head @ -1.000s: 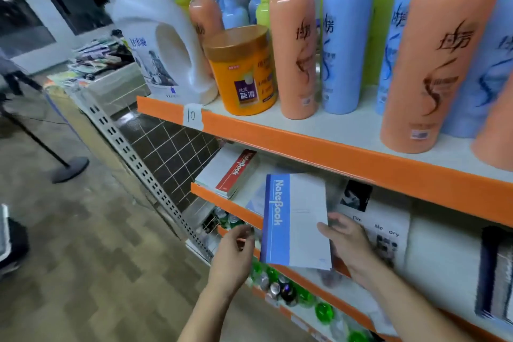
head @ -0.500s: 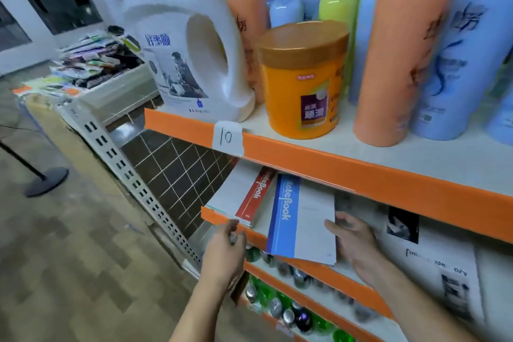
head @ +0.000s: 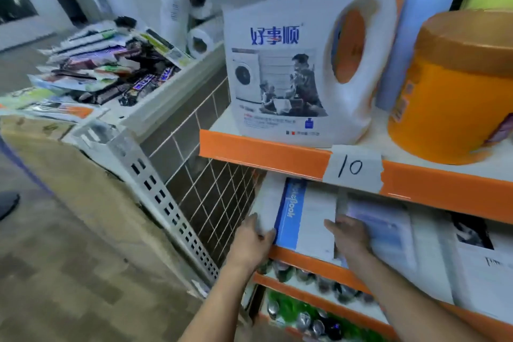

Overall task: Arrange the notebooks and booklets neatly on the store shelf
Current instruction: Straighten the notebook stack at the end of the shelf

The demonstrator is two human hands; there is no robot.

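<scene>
A white notebook with a blue spine strip (head: 305, 216) lies flat at the left end of the middle shelf (head: 302, 257), on top of a white stack (head: 268, 200). My left hand (head: 254, 243) grips the stack's front left corner, thumb on top. My right hand (head: 351, 239) holds the blue-spined notebook's right edge, thumb resting on its cover. To the right lie a pale blue booklet (head: 388, 230) and white booklets with a black photo (head: 477, 255). The red-spined notebook is hidden under the blue one.
On the shelf above stand a white detergent jug (head: 299, 64), an orange jar (head: 458, 91) and a taped "10" label (head: 352, 168). Cans (head: 305, 316) fill the shelf below. A wire mesh side panel (head: 211, 197) and a snack bin (head: 111, 72) are at left.
The blue-spined notebook went from held up in front of the shelf to lying on the left stack, covering the red-spined one. Both hands followed it left; the view moved closer.
</scene>
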